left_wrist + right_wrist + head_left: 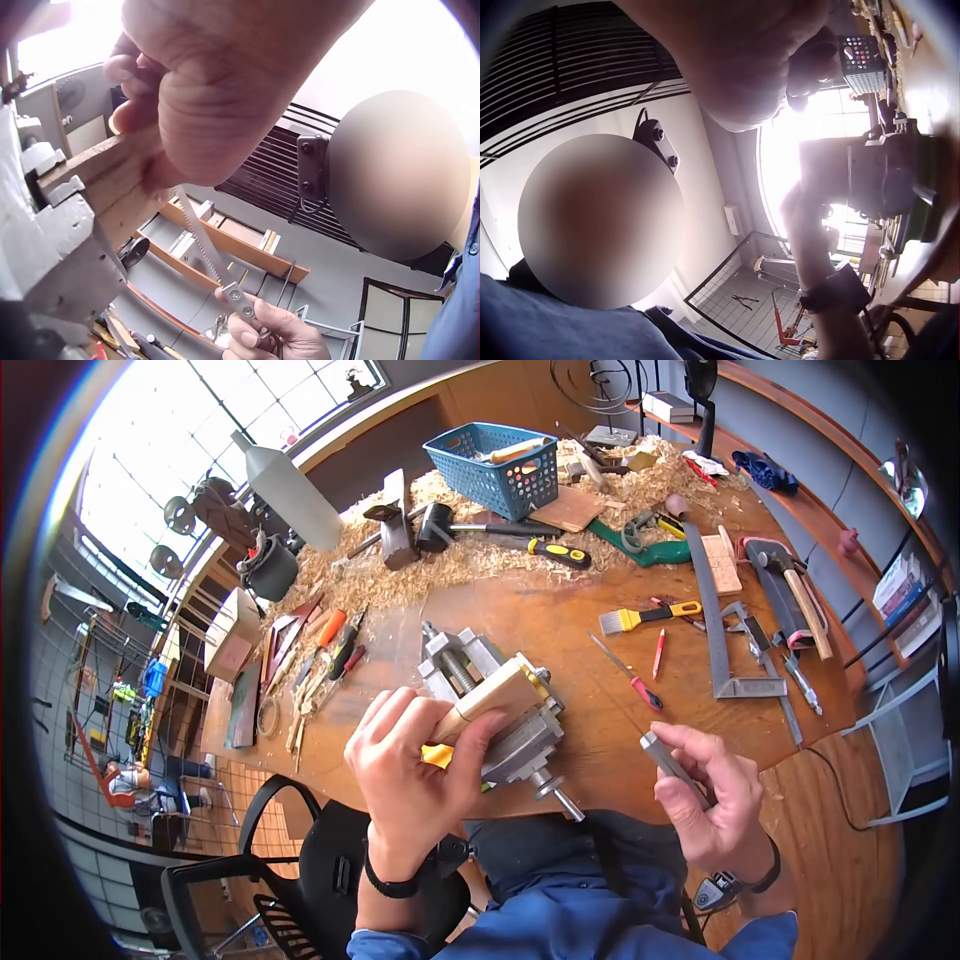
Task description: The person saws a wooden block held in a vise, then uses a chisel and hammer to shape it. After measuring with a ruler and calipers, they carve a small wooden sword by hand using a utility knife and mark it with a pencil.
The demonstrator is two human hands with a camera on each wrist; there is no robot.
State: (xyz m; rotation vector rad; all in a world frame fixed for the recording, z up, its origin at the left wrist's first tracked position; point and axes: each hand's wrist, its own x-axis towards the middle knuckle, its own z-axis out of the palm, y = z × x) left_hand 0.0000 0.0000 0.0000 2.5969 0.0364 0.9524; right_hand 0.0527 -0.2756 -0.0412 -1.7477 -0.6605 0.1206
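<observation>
A block of pale wood (505,695) is clamped in the grey metal vise (530,740) at the table's front edge. My left hand (415,760) grips the near end of this block, thumb along its side and fingers over the top. To the right, my right hand (715,800) holds a handsaw by its grey handle (665,755). The left wrist view shows the saw's toothed blade (196,232), fixed by a bracket with two bolts; its far end overlaps the wood near my left hand. Something yellow (437,756) shows below the block.
Right of the vise lie a red-handled screwdriver (640,685), a red pencil (659,655), a brush (640,618) and a metal square (720,630). Wood shavings, a mallet (435,528) and a blue basket (500,470) are at the back. A black chair (330,860) stands front left.
</observation>
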